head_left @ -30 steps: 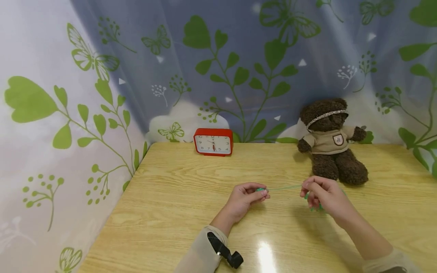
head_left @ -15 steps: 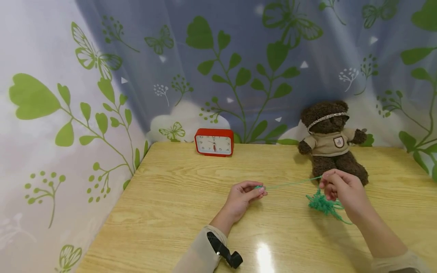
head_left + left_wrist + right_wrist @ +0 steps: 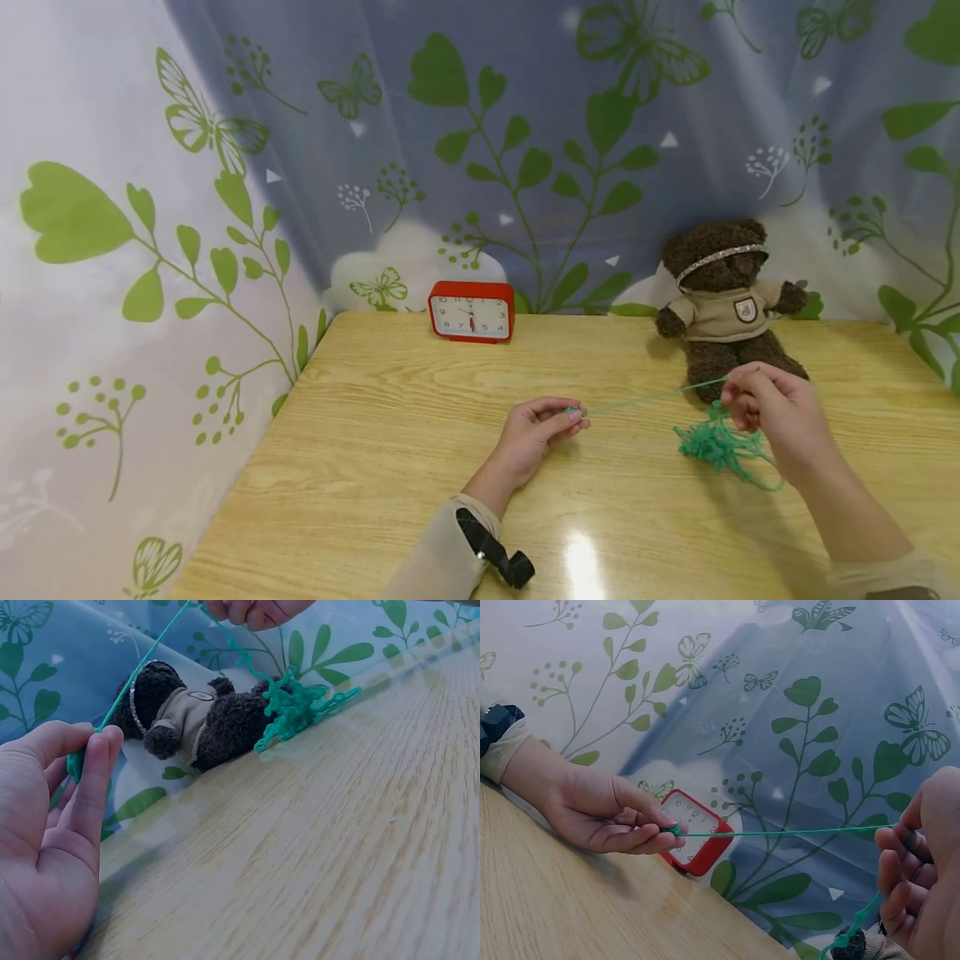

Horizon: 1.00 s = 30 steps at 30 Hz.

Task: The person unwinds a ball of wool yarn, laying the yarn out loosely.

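Observation:
My left hand (image 3: 528, 437) pinches a small green wad of yarn (image 3: 73, 765) between thumb and fingers, above the table. From it a strand of green yarn (image 3: 780, 832) runs straight across to my right hand (image 3: 783, 417), which pinches it between thumb and index finger, the other fingers curled. A loose tangle of green yarn (image 3: 716, 446) lies on the table beside the right hand. In the left wrist view, a crinkled length links this tangle to the right hand. How the wad is wound is mostly hidden by the left fingers.
A brown teddy bear (image 3: 731, 304) in a beige top sits at the back right, behind the right hand. A red alarm clock (image 3: 472, 312) stands at the back of the wooden table (image 3: 360, 467). A leaf-patterned curtain (image 3: 480, 167) hangs behind.
My right hand has moved right and slightly away, lengthening the strand between the hands. The tangle, earlier mostly behind that hand, now shows. The left hand stays nearly in place.

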### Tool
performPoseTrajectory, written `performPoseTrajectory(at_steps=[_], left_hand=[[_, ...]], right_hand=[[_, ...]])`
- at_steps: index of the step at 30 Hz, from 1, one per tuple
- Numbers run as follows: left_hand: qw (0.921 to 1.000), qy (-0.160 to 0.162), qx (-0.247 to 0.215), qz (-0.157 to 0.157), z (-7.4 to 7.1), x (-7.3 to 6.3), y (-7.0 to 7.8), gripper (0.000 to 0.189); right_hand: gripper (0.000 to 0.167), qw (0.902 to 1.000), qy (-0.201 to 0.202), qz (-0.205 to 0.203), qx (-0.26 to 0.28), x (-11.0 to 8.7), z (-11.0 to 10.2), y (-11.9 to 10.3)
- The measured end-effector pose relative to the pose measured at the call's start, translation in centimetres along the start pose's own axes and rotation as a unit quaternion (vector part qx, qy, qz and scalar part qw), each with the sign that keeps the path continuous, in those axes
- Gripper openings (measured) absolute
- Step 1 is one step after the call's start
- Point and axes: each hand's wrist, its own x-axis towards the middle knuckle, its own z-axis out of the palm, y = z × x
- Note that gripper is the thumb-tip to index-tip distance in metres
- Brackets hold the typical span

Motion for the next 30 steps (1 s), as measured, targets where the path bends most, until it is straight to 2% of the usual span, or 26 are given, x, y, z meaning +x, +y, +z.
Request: performPoseTrajectory(at_steps=[9,17,20,22,25,26,28,30], left_hand=[[1.0,0.0,-0.005,0.003,0.0,0.1,0.0,0.035],[0.9999,0.012,0.007,0.004,-0.2,0.3,-0.2,0.039],[0.9999,0.012,0.009,0.004,-0.3,0.3,-0.2,0.039],[0.9999,0.011,0.008,0.001,-0.2,0.3,-0.1,0.038],[0.9999,0.009,0.008,-0.001,-0.2,0.2,-0.1,0.038],[0.9999,0.007,0.007,-0.004,-0.2,0.2,-0.1,0.037],[1.0,0.003,0.008,-0.004,-0.2,0.2,-0.1,0.037],[0.9999,-0.001,0.011,-0.005,-0.1,0.2,-0.2,0.036]], right_hand=[[0.027,0.9989,0.02,-0.007,0.043,0.0,-0.5,-0.1],[0.03,0.9941,0.069,-0.014,0.082,0.0,-0.7,-0.4],[0.03,0.9946,0.073,-0.01,0.073,0.1,-0.8,-0.4],[0.028,0.997,0.068,0.005,0.038,0.2,-0.7,-0.3],[0.027,0.9947,0.058,0.036,-0.077,0.3,-0.4,0.1],[0.028,0.9898,0.051,0.049,-0.123,0.3,-0.3,0.3],[0.032,0.9742,0.034,0.073,-0.211,0.3,0.1,0.6],[0.039,0.9576,0.006,0.099,-0.271,0.4,0.6,1.0]])
